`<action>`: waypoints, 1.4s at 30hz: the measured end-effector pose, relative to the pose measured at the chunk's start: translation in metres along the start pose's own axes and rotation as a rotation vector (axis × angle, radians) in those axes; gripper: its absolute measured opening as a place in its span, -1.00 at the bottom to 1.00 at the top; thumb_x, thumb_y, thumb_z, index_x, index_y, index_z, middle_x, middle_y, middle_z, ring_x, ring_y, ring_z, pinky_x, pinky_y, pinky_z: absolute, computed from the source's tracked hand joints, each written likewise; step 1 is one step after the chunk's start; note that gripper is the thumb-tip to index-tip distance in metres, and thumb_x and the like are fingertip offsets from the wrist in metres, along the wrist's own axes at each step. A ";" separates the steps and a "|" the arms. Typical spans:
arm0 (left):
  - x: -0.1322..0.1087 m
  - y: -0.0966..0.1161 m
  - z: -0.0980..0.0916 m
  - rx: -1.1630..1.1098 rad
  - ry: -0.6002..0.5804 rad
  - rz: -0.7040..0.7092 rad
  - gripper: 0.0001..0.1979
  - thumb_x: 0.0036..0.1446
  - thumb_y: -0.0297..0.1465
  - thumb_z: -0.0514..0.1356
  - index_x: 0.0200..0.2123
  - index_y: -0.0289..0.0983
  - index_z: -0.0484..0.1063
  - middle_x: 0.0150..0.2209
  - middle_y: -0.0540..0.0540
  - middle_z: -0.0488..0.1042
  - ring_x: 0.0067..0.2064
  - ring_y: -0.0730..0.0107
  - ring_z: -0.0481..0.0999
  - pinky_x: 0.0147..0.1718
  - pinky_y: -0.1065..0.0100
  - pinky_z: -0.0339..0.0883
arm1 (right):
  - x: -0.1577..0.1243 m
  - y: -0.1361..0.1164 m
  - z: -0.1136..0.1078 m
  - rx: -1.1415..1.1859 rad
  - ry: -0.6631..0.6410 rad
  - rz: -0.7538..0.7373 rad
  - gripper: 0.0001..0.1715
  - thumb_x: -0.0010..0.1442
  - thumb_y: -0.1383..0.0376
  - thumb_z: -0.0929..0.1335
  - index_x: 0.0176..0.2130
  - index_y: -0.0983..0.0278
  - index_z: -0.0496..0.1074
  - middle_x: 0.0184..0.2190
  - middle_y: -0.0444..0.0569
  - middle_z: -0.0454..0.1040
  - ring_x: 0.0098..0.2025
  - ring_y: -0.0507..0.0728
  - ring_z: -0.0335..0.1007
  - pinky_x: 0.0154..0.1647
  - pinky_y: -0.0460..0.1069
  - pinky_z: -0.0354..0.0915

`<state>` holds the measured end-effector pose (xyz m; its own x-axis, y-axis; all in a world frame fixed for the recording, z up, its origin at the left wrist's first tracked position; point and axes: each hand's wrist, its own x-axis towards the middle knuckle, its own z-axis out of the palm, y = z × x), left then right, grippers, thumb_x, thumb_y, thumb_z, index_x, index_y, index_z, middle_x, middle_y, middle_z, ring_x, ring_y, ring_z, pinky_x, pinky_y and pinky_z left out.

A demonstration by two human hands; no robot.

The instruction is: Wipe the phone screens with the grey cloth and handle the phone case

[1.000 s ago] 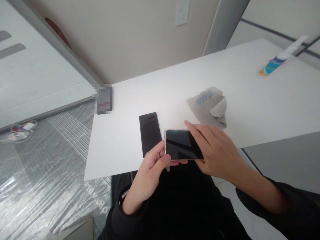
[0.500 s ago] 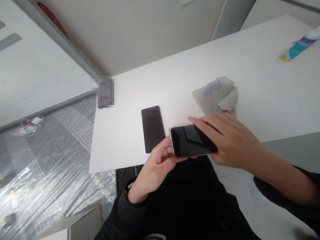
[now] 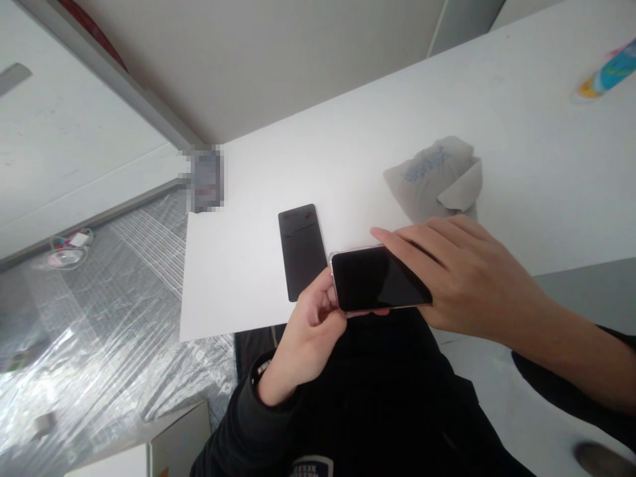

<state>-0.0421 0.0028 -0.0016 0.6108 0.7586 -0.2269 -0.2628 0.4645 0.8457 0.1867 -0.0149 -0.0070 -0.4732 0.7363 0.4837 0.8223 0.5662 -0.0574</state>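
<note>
A smartphone (image 3: pixel 370 281) with a dark screen, in what looks like a clear case, lies sideways between my two hands just over the table's front edge. My left hand (image 3: pixel 313 334) grips its left end, the fingers partly hidden behind it. Over the right end, my right hand (image 3: pixel 457 275) is wrapped with its fingers across the top edge and part of the screen. Beyond my left fingertips a second dark, flat phone-like slab (image 3: pixel 302 252) rests on the table, apart from the held phone except where they overlap in view.
On the white table (image 3: pixel 233 265) a crumpled grey cloth pouch (image 3: pixel 432 179) with blue print sits past my right hand. A blue and yellow tube (image 3: pixel 609 73) lies at the far right. Plastic sheeting (image 3: pixel 149 344) covers the floor at left, beside a white box (image 3: pixel 179 437).
The view has shifted slightly. The clear case edge now sticks out a little more at the phone's upper left corner. Both hands keep their hold on the phone.
</note>
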 end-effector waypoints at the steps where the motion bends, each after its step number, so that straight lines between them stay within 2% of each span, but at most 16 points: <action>1: 0.000 -0.001 -0.001 0.001 0.000 0.008 -0.50 0.11 -0.68 0.17 0.09 -0.23 0.55 -0.18 0.07 0.72 -0.15 0.43 0.74 0.02 0.37 0.61 | 0.001 -0.001 -0.001 -0.014 -0.001 -0.008 -0.35 0.19 0.45 0.37 0.25 0.59 0.39 -0.10 0.25 0.56 -0.20 0.34 0.44 -0.20 0.17 0.31; 6: -0.002 -0.001 -0.002 0.001 -0.007 -0.031 -0.49 0.12 -0.68 0.16 0.09 -0.22 0.56 -0.15 0.07 0.73 -0.11 0.40 0.75 0.06 0.33 0.61 | 0.002 -0.004 -0.004 0.001 -0.049 -0.013 -0.38 0.17 0.47 0.37 0.20 0.62 0.43 -0.13 0.23 0.55 -0.21 0.35 0.44 -0.20 0.18 0.32; 12: -0.008 0.001 -0.001 -0.024 -0.033 -0.069 -0.49 0.19 -0.67 0.15 0.15 -0.22 0.53 -0.10 0.03 0.72 -0.08 0.40 0.73 0.08 0.30 0.59 | 0.001 -0.009 -0.013 0.044 -0.100 0.013 -0.48 0.31 0.40 0.33 0.19 0.60 0.44 -0.13 0.22 0.53 -0.19 0.35 0.45 -0.20 0.19 0.29; 15: -0.013 0.004 0.001 0.045 -0.034 -0.070 -0.57 0.29 -0.64 0.14 0.14 -0.22 0.51 -0.21 0.04 0.72 -0.19 0.49 0.68 -0.12 0.48 0.52 | -0.001 -0.011 -0.015 0.164 -0.123 0.062 -0.51 0.40 0.33 0.29 0.20 0.58 0.43 -0.09 0.21 0.54 -0.15 0.34 0.48 -0.16 0.18 0.32; 17: -0.016 0.008 0.002 0.100 -0.038 -0.081 -0.61 0.31 -0.62 0.16 0.14 -0.21 0.50 -0.27 0.05 0.70 -0.27 0.53 0.63 -0.24 0.52 0.43 | -0.001 -0.010 -0.017 0.222 -0.131 0.096 -0.49 0.43 0.27 0.30 0.22 0.55 0.41 -0.07 0.21 0.54 -0.13 0.34 0.49 -0.13 0.18 0.34; 20: -0.019 0.014 0.006 0.170 -0.035 -0.069 -0.63 0.27 -0.59 0.26 0.10 -0.20 0.53 -0.27 0.05 0.68 -0.31 0.54 0.57 -0.30 0.51 0.35 | -0.001 -0.008 -0.021 0.318 -0.148 0.142 -0.48 0.41 0.27 0.30 0.27 0.44 0.39 -0.01 0.18 0.54 -0.08 0.34 0.50 -0.08 0.18 0.35; 24: -0.020 0.019 0.011 0.201 -0.028 -0.006 -0.59 0.23 -0.59 0.30 0.11 -0.18 0.51 -0.19 0.02 0.69 -0.29 0.50 0.56 -0.29 0.47 0.35 | -0.001 -0.001 -0.022 0.594 -0.236 0.202 -0.51 0.39 0.25 0.34 0.26 0.27 0.38 0.01 0.06 0.55 -0.04 0.26 0.53 -0.06 0.11 0.40; 26: -0.021 0.019 0.008 0.240 -0.081 -0.038 -0.56 0.29 -0.57 0.25 0.21 -0.20 0.46 -0.16 -0.03 0.70 -0.24 0.46 0.60 -0.19 0.44 0.41 | -0.002 0.005 -0.019 0.567 -0.220 0.161 -0.49 0.38 0.25 0.34 0.27 0.29 0.37 0.01 0.08 0.55 -0.02 0.27 0.52 -0.03 0.12 0.39; 28: -0.022 0.019 0.002 0.262 -0.159 -0.089 -0.51 0.38 -0.54 0.19 0.34 -0.23 0.37 -0.11 -0.08 0.71 -0.16 0.43 0.64 -0.06 0.41 0.44 | -0.004 0.012 -0.015 0.437 -0.167 0.065 -0.47 0.38 0.30 0.30 0.29 0.34 0.35 0.02 0.13 0.53 0.01 0.30 0.49 0.01 0.15 0.37; 31: -0.025 0.017 -0.009 0.166 -0.187 -0.134 -0.46 0.44 -0.43 0.20 0.43 -0.15 0.30 0.03 -0.11 0.68 0.00 0.36 0.65 0.09 0.38 0.45 | -0.006 0.022 -0.013 0.344 -0.153 -0.114 -0.50 0.39 0.40 0.24 0.27 0.37 0.34 -0.01 0.16 0.54 -0.05 0.28 0.46 -0.02 0.16 0.36; 34: -0.026 0.017 -0.015 0.018 -0.152 -0.203 -0.52 0.42 -0.38 0.27 0.36 -0.06 0.44 -0.09 -0.02 0.68 -0.06 0.42 0.65 0.07 0.42 0.48 | -0.006 0.026 -0.015 0.384 -0.202 -0.254 -0.49 0.33 0.50 0.24 0.24 0.37 0.32 -0.04 0.12 0.56 -0.12 0.24 0.45 -0.06 0.14 0.38; 36: -0.024 0.017 -0.015 -0.031 -0.165 -0.279 -0.56 0.39 -0.43 0.29 0.29 -0.07 0.52 -0.18 0.01 0.68 -0.13 0.47 0.65 0.01 0.47 0.50 | -0.006 0.028 -0.018 0.380 -0.228 -0.314 -0.39 0.21 0.57 0.25 0.23 0.37 0.32 -0.04 0.10 0.57 -0.11 0.25 0.46 -0.05 0.16 0.39; 39: -0.019 0.015 -0.012 -0.053 -0.205 -0.376 -0.57 0.34 -0.53 0.30 0.22 -0.12 0.59 -0.19 -0.03 0.70 -0.14 0.45 0.68 -0.03 0.45 0.53 | -0.005 0.030 -0.020 0.318 -0.258 -0.394 -0.19 -0.01 0.60 0.24 0.24 0.34 0.33 -0.04 0.11 0.58 -0.07 0.30 0.49 -0.02 0.21 0.43; 42: -0.014 0.012 -0.010 -0.049 -0.216 -0.424 -0.55 0.24 -0.63 0.28 0.15 -0.18 0.64 -0.22 -0.03 0.70 -0.19 0.45 0.69 -0.06 0.45 0.54 | -0.003 0.032 -0.019 0.275 -0.266 -0.445 -0.18 0.00 0.60 0.23 0.25 0.34 0.35 -0.05 0.13 0.59 -0.04 0.32 0.51 0.02 0.23 0.46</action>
<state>-0.0610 0.0023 0.0074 0.8119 0.3873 -0.4368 0.0117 0.7374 0.6754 0.2208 -0.0057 0.0068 -0.8466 0.4528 0.2795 0.4303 0.8916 -0.1410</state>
